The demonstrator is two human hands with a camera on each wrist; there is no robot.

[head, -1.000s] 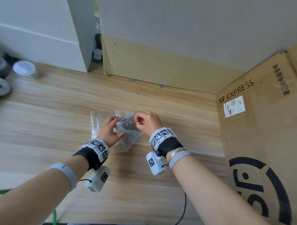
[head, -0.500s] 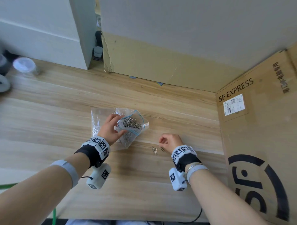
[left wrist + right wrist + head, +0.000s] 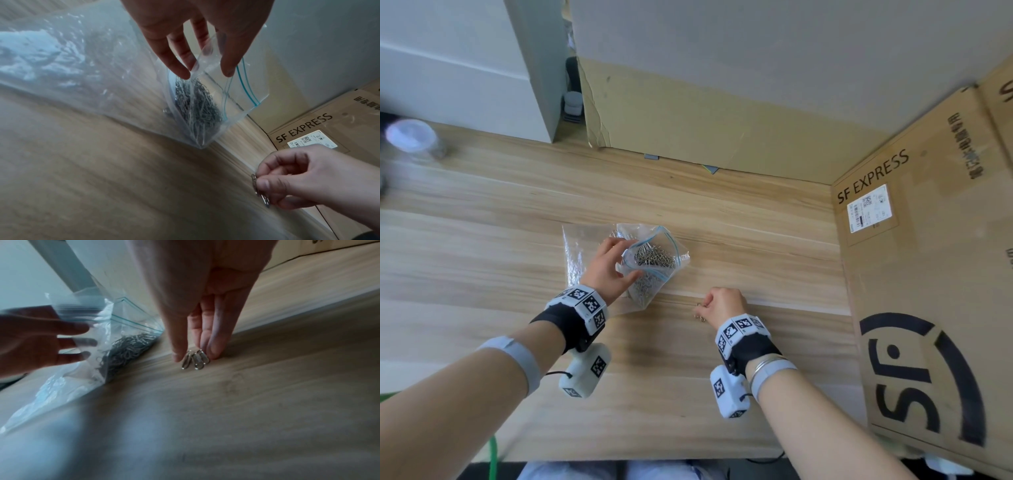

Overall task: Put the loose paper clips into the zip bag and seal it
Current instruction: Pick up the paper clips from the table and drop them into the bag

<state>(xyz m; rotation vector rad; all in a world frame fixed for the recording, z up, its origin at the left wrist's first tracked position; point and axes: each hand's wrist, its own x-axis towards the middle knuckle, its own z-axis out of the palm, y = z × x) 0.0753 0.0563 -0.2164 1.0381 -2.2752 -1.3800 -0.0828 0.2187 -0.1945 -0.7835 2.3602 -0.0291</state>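
Observation:
A clear zip bag (image 3: 654,263) with a blue seal line stands open-mouthed on the wooden table, holding a heap of silver paper clips (image 3: 652,257). My left hand (image 3: 607,265) pinches its near lip between thumb and fingers, as the left wrist view shows at the zip bag (image 3: 209,91). To the right, my right hand (image 3: 722,305) pinches a few loose paper clips (image 3: 195,361) at the table surface, thumb on one side and fingers on the other. Those loose paper clips (image 3: 260,191) also show in the left wrist view.
A second clear plastic bag (image 3: 578,246) lies flat under and left of the zip bag. A large SF EXPRESS cardboard box (image 3: 928,274) walls off the right side. Another cardboard sheet (image 3: 688,120) stands at the back. A blurred clear jar (image 3: 410,140) sits far left.
My right hand left the bag's mouth, went down and right to the table, and now pinches the loose clips that lay there. The left hand keeps its hold on the bag.

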